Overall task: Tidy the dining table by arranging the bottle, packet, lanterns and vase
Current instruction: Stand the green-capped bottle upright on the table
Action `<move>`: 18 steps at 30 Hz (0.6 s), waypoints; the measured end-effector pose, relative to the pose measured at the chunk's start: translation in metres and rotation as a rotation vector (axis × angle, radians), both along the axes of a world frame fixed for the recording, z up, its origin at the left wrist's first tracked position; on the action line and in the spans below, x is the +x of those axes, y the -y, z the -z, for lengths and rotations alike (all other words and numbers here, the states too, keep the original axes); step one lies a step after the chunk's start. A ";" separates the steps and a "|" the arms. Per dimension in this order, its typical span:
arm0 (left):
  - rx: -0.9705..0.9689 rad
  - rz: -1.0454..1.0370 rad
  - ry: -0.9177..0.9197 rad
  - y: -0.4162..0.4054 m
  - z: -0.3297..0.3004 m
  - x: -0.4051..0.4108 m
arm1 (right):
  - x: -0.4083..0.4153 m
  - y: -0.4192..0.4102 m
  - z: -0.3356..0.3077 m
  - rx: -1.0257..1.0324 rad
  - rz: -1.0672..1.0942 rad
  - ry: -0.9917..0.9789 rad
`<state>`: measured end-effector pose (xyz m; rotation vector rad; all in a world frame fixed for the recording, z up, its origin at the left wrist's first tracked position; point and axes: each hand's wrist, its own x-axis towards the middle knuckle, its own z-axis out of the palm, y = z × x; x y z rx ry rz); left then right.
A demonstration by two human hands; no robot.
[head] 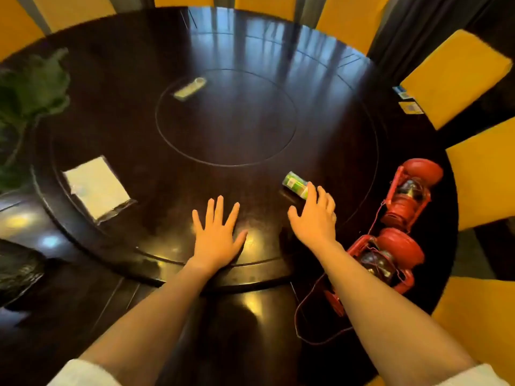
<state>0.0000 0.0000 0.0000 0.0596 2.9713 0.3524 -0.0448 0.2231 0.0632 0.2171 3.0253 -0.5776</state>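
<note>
Beyond right grip point(313, 215), fingers spread, touching not clamped: green bottle point(296, 185) lying on counter point(228, 168). Left grip point(217, 229) flat, splayed, empty. Lanterns point(401, 218) toppled right of it; packet point(97, 186) far left. Vase unclear. Judgement: tidying barely begun.

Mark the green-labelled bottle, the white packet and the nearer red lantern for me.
green-labelled bottle point(296, 185): head view, on its green label.
white packet point(96, 186): head view, middle of its flat white face.
nearer red lantern point(401, 246): head view, on its red domed top.
</note>
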 end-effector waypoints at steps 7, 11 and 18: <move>-0.059 -0.061 -0.027 0.001 0.036 0.015 | -0.020 -0.005 0.030 -0.006 0.092 0.005; -0.050 -0.053 -0.064 0.001 0.038 0.017 | -0.025 -0.007 0.041 -0.032 0.100 -0.006; -0.037 -0.047 -0.087 0.003 0.037 0.018 | -0.036 -0.014 0.050 0.002 0.103 -0.072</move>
